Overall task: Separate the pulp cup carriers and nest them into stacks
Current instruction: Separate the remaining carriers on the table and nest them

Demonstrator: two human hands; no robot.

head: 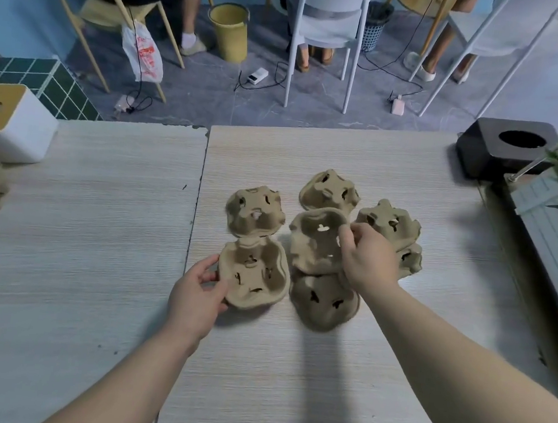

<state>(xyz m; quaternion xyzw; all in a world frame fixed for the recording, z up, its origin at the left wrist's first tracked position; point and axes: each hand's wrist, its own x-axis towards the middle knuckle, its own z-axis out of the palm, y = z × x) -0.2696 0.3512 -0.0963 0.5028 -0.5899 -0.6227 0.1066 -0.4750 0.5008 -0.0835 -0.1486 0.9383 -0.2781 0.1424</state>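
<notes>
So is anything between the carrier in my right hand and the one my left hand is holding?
Nothing visible. The right hand grips the tilted carrier; only bare table separates it from the left hand's carrier.

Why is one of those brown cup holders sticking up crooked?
The carrier in the middle is tilted because the right hand pinches its edge and lifts it off the pile. The left hand holds another carrier flat on the table. Nothing looks torn or spilled.

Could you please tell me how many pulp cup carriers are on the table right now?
7 visible: far carrier, left-centre, left-hand-held, right-hand-held, nearest, two at right. Nested ones may hide.
</notes>
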